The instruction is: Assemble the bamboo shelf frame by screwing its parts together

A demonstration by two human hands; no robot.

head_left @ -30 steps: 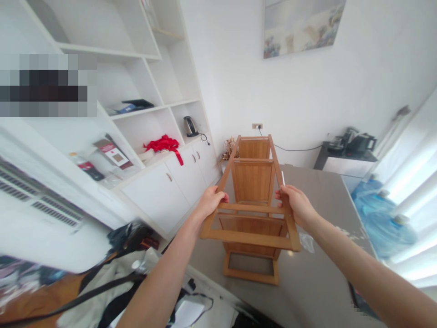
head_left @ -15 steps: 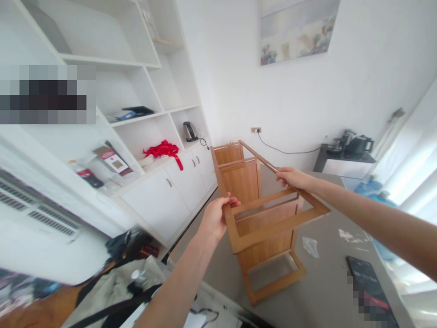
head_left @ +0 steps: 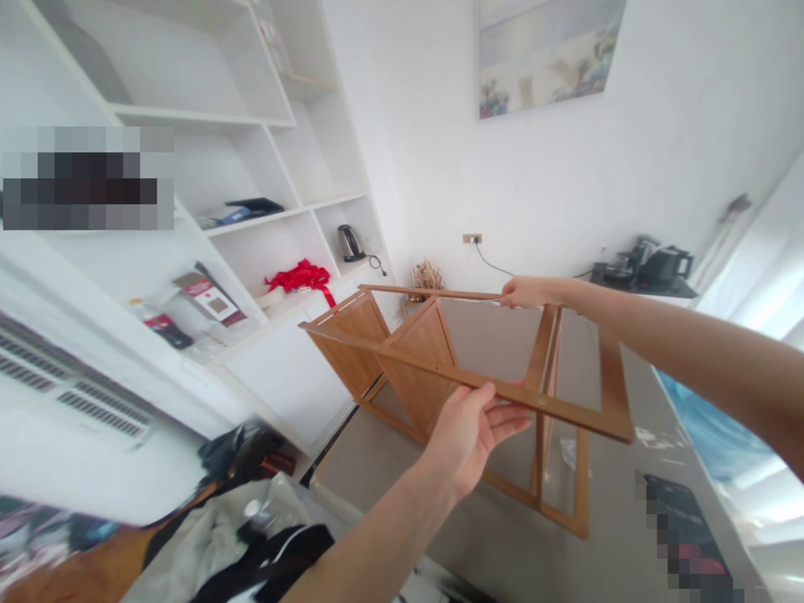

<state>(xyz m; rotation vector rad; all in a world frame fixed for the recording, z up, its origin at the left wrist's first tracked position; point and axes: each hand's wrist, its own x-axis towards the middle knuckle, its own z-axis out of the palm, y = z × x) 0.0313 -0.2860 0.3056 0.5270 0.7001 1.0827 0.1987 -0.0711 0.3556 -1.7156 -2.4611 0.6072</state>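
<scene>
A brown wooden shelf rack (head_left: 420, 360), made of slatted panels between two long side frames, stands on its side on the grey table (head_left: 402, 511). My left hand (head_left: 471, 427) holds the near long rail, thumb along its face and fingers passing beneath. On the far rail, my right hand (head_left: 531, 291) is closed around the wood near the right-hand panel. Part of that rail is hidden behind the right hand and forearm. A scrap of clear plastic (head_left: 569, 452) shows through the rack's right end.
A phone (head_left: 688, 511) lies on the table's right side. White cabinets (head_left: 276, 368) with open shelves run along the left, bearing a kettle (head_left: 349, 243) and red ribbon (head_left: 298, 279). A bag and clothing (head_left: 207, 536) are at lower left. Dried stalks (head_left: 427, 276) stand behind the rack.
The rack has turned, its far end swinging left and its near end right. My left hand has moved right along with the rail; my right hand has risen slightly.
</scene>
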